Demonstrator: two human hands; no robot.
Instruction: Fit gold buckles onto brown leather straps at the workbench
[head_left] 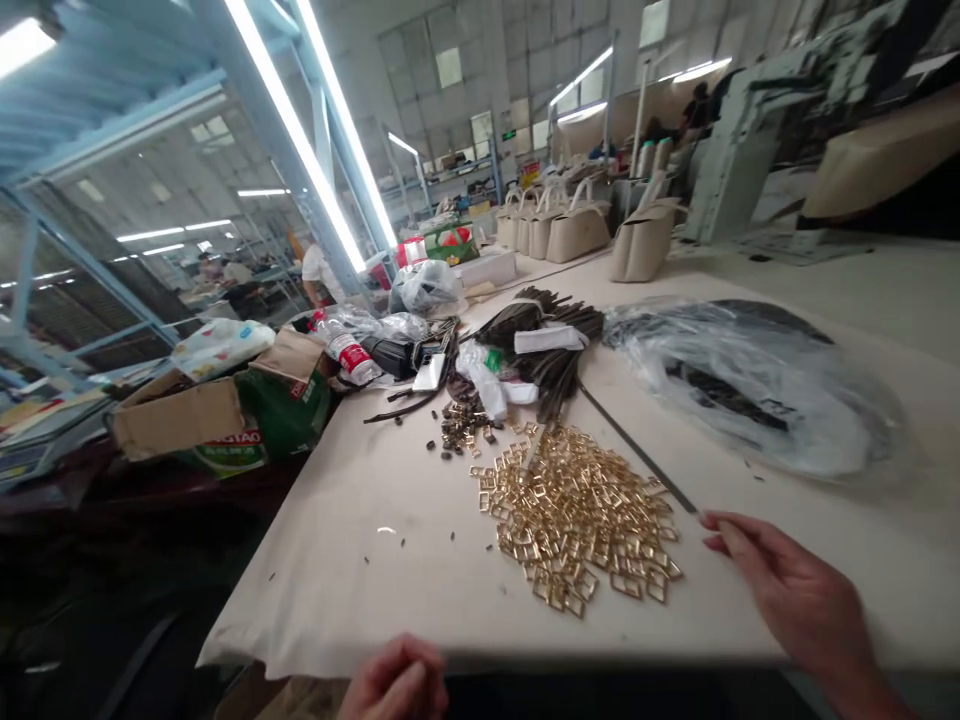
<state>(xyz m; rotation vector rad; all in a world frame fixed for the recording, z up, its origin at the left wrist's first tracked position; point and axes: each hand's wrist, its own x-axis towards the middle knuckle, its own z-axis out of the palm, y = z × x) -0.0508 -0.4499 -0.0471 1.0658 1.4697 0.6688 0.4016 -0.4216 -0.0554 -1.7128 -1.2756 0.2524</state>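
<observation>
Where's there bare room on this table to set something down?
The table is mostly bare between its left edge and the buckles, bar small scraps; another patch lies between the right hand and plastic bag. It's crowded behind the buckles, with straps.

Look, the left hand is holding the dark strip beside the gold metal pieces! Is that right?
Not quite: the head view shows the right hand holding the dark strip, not the left hand. It does run beside the gold metal pieces.

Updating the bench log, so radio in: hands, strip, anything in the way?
Right hand pinching near end of dark strip. Left hand curled, contents hidden. Gold metal loops heaped alongside, none seen across strip.
</observation>
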